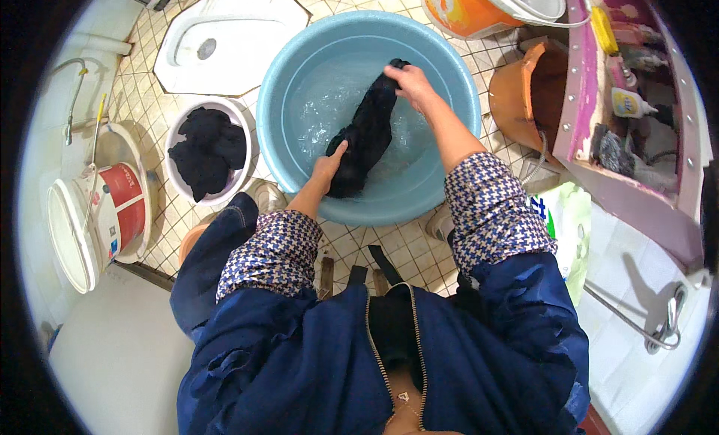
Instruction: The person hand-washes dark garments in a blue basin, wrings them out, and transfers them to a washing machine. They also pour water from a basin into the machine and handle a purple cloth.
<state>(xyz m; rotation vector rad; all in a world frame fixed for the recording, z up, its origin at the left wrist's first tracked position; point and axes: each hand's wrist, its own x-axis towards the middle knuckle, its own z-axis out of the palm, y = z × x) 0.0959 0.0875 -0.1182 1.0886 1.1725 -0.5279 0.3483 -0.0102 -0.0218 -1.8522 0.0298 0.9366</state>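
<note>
A large blue plastic basin (269,126) with water in it stands on the floor in front of me. Stretched across the basin is a wet black cloth garment (368,131), its lower end in the water. My left hand (330,166) grips that lower, nearer end, the thumb on top and the fingers hidden under the cloth. The upper, far end is pinched in my right hand (410,85), above the water. Left of the basin, a smaller white basin (174,173) holds a heap of dark clothes (208,148).
A squat toilet (241,47) lies at the upper left, a tipped white bucket (107,216) at the left. On the right are an orange bucket (460,10), a brown bucket (508,95), a shelf (578,75) with bottles, and a green-white bag (576,227).
</note>
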